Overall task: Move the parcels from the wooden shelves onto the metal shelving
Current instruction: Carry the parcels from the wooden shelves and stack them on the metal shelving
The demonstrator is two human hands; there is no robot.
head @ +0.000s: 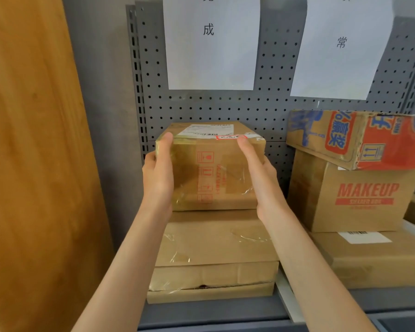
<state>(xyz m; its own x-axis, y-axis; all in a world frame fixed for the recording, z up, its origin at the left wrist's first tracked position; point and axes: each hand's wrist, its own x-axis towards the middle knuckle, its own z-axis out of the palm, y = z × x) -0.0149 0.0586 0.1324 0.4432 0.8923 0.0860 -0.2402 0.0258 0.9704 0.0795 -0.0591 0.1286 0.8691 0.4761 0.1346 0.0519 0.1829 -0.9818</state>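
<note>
2 hands on it: left hand [157,174] and right hand [261,176] grip the parcel [211,168] between them, flat box [216,243] directly below.

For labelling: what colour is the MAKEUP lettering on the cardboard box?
Red, on the brown cardboard MAKEUP box; head view.

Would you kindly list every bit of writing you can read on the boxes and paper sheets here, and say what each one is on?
"成": left paper sheet on the pegboard.
"常": right paper sheet.
"MAKEUP": plain brown box on the right; the red line beneath is blurred.
"赢浆" and "%": tilted red and blue box on top of it.
Shipping label and red markings on the parcel gripped by left hand and right hand: too small to read.
</note>
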